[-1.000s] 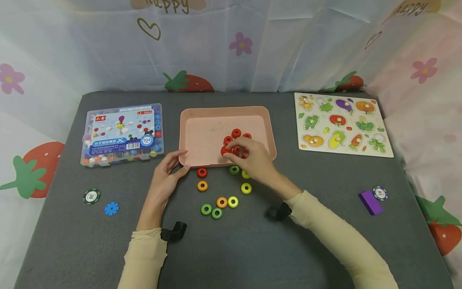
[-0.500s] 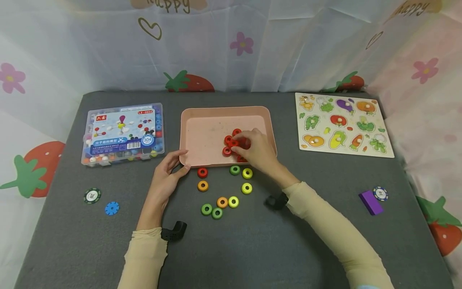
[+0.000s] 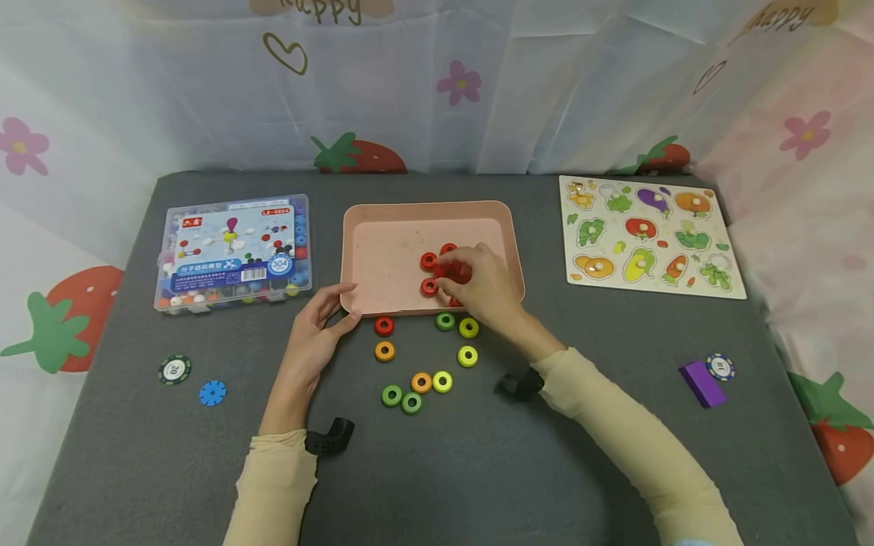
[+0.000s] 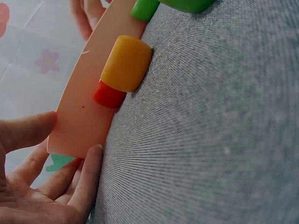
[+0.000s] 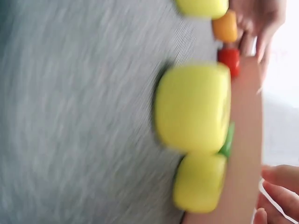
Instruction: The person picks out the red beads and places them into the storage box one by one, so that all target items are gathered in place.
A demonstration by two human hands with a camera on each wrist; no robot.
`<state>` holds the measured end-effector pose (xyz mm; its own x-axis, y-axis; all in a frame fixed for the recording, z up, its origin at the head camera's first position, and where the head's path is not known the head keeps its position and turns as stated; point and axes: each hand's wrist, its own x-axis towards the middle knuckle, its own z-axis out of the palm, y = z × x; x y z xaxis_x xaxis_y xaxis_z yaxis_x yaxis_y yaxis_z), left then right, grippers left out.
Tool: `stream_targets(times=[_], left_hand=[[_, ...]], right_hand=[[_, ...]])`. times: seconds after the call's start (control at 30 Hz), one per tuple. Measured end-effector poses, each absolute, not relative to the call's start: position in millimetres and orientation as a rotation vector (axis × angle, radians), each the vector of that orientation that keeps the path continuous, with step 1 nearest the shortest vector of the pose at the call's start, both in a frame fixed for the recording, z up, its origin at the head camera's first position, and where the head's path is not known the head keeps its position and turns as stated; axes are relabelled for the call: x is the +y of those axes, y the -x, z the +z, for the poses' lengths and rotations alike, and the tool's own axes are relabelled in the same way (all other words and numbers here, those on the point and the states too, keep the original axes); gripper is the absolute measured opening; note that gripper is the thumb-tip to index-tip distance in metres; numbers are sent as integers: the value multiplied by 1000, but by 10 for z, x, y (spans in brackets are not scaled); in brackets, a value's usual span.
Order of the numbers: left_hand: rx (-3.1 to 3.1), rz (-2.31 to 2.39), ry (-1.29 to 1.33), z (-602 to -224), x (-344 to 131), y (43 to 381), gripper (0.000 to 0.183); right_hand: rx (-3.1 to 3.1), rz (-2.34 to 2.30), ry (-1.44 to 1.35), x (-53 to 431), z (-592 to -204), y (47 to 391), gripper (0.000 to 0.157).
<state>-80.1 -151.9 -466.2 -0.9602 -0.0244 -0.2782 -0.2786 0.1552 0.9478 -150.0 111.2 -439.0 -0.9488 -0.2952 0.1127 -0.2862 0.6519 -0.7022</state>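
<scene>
In the head view, a shallow pink tray (image 3: 389,258) holds a cluster of red ring beads (image 3: 429,287) in its right half. My left hand (image 3: 310,334) grips the tray's front left corner between thumb and fingers, which the left wrist view confirms. Over the cluster, the right hand (image 3: 485,288) reaches in and pinches a red ring bead (image 3: 442,270) between thumb and fingertips. Its palm and fingers partly hide the other red beads. The right wrist view shows only the fingers (image 5: 282,179) beyond the tray wall.
Before the tray lie a red bead (image 3: 384,326), orange beads (image 3: 421,383), green beads (image 3: 411,403) and yellow beads (image 3: 467,356). A bead box (image 3: 232,254) stands left, a vegetable puzzle board (image 3: 649,235) right. Poker chips (image 3: 174,369) and a purple block (image 3: 703,384) lie farther out.
My right hand has shifted slightly within the tray, from the front red beads to the middle ones, and one red bead has slid a little left. My left hand stays at the corner.
</scene>
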Motion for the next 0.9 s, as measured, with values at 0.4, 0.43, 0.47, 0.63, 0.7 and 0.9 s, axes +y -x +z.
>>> stream_targets(times=[0.4,0.43,0.47,0.63,0.7,0.9], left_hand=[[2247,1901,276,-4650,-1516,789,45],[2250,1900,273,-4649,-1517,789,45],[2251,1902,273,-4649,-1516,790,44],[2246,1907,261,-4648,-1517,793,44],[2245,1908,260,-4649,-1518,794,44],[2255,1887,282,-4647,-1514,795,44]], right_hand=[[2425,-1394,872,819,-4320,1066,24],[2405,-1363,890,803,-4330,1044,26],[2384,-1325,897,791,-4342,1025,29],[2321,-1139,926,776,-4403,982,41],[2314,-1112,936,779,-4419,981,41],[2363,-1108,910,797,-4435,992,31]])
